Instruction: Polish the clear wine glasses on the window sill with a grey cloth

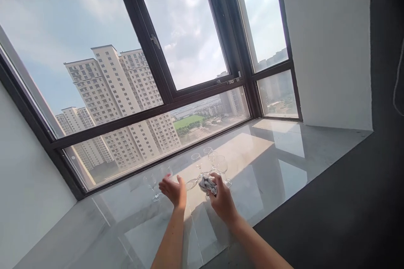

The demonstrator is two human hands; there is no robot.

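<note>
My right hand (221,199) is closed around a crumpled grey-and-white cloth (207,184) over a glossy marble window ledge (277,164). My left hand (173,190) is raised beside it with palm up and fingers apart, holding nothing. A clear wine glass (191,183) lies tilted between the two hands, close to the cloth. Several clear wine glasses stand on the ledge: one at the left (152,185), one by my left fingertips (166,170), and a cluster (214,160) just beyond my right hand.
A large dark-framed window (170,101) runs along the back of the ledge, with high-rise blocks outside. A white wall (328,46) closes the ledge's right end. The dark floor (347,218) drops away at the ledge's front edge.
</note>
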